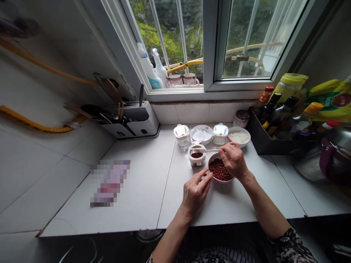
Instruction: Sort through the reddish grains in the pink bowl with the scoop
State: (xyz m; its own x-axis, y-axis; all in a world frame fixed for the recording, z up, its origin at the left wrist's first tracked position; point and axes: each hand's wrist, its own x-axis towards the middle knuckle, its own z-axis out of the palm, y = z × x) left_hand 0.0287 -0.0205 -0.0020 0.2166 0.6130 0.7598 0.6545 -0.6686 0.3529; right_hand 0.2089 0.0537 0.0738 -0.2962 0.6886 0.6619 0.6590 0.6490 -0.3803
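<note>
A bowl [221, 179] of dark red granules stands on the white tiled counter [142, 182]. My left hand [195, 190] touches the bowl's left rim with its fingers stretched out, holding nothing. Above the bowl's right side, my right hand [233, 160] is closed round the handle of a white spoon [211, 150]. The spoon reaches left over a small open jar [196, 159] that has the same red granules inside. Behind the jar, a clear lid [197, 135] rests against a white dish [207, 134]. Two lidded white jars [181, 134] [220, 133] flank the dish.
A bowl of white stuff [239, 137] stands behind my right hand. Farther right are a black box of bottles [263, 144] and a metal pot [309, 164]. A utensil holder [137, 122] stands back left, and a blurred-out flat item [111, 182] lies on the left counter.
</note>
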